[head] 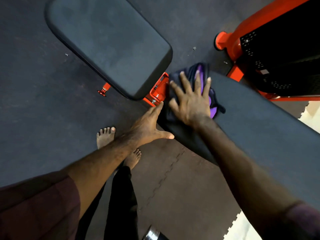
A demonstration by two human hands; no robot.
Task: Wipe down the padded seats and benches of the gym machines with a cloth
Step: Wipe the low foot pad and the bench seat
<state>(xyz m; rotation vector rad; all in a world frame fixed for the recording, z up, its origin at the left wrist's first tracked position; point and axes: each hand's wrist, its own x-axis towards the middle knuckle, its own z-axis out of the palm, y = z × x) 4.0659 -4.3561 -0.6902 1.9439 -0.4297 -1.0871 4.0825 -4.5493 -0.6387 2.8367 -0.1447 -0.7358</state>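
Observation:
A long black padded bench runs from the centre toward the lower right. At its near end lies a dark cloth with purple parts. My right hand lies flat on the cloth with its fingers spread, pressing it onto the pad. My left hand is open with straight fingers and its thumb out, set against the left edge of the bench end. A second black padded seat lies at the upper left, joined by a red metal bracket.
A red machine frame with a black perforated cover stands at the upper right. Dark rubber mat flooring surrounds the bench, with a pale floor at the lower right. My bare feet are on the mat below the left hand.

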